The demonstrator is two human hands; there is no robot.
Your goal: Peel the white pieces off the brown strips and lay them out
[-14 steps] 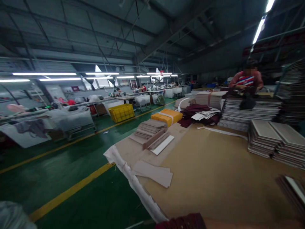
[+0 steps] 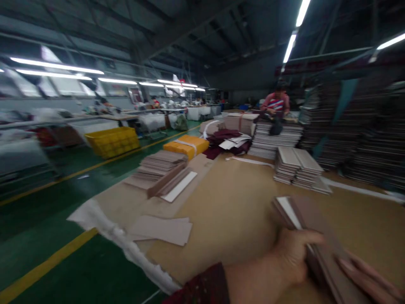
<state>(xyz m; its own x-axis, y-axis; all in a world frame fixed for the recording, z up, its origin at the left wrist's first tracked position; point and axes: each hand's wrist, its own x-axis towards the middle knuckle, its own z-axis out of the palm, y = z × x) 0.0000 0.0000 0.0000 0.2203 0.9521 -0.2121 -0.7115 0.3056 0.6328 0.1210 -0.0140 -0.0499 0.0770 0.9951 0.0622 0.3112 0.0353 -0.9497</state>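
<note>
A yellow crate sits on the green floor across the aisle, well clear of the bench. The bench's left edge runs diagonally toward the viewer, with white wrap hanging ragged over it. Just inside that edge lie loose grey sheets, and farther back a fanned grey stack, set within reach from the aisle side. The middle of the bench is bare brown card, the widest open room. A yellow bundle and dark red pieces sit behind it. The left hand grips a tilted stack of boards from the side, thumb over its edge, likely to keep them square. The right hand closes on the stack's near end; blur hides the fingers' exact hold. Low board piles stand beyond, tall ones wall the right, and a person works at the far end.
</note>
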